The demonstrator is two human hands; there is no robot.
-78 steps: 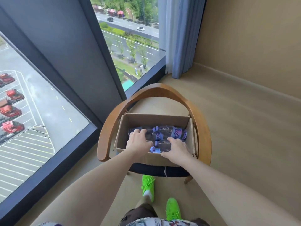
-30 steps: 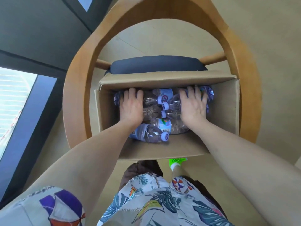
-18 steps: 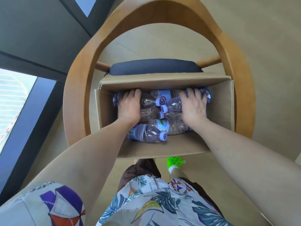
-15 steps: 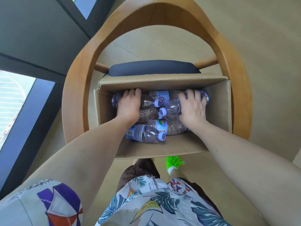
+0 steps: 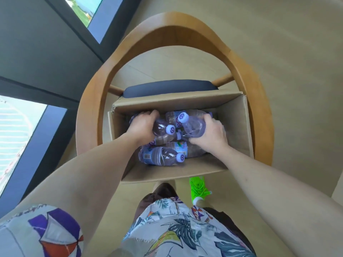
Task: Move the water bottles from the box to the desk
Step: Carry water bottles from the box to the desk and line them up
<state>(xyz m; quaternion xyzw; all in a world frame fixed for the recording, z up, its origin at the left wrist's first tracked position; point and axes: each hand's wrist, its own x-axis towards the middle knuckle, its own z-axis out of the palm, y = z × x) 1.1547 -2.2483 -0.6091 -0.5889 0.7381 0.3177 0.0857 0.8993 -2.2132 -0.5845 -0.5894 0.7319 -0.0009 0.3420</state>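
Head view: nearest, a patterned shirt [image 5: 176,229] and a green shoe [image 5: 197,188] on the floor. Past them an open box [image 5: 235,123] sits on a chair [image 5: 259,108] with a dark cushion [image 5: 167,88]. One bottle [image 5: 159,158] lies loose at the box's near side, others heaped behind it. The left hand [image 5: 143,127] grips a bottle's body [image 5: 160,129], and the right hand [image 5: 213,136] grips a second, tilted bottle [image 5: 193,125]. Beyond is a window [image 5: 87,10].

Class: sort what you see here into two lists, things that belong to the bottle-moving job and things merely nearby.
Job: water bottles, cardboard box, left hand, right hand.

Nearby: wooden chair, dark seat cushion, window, green shoe.
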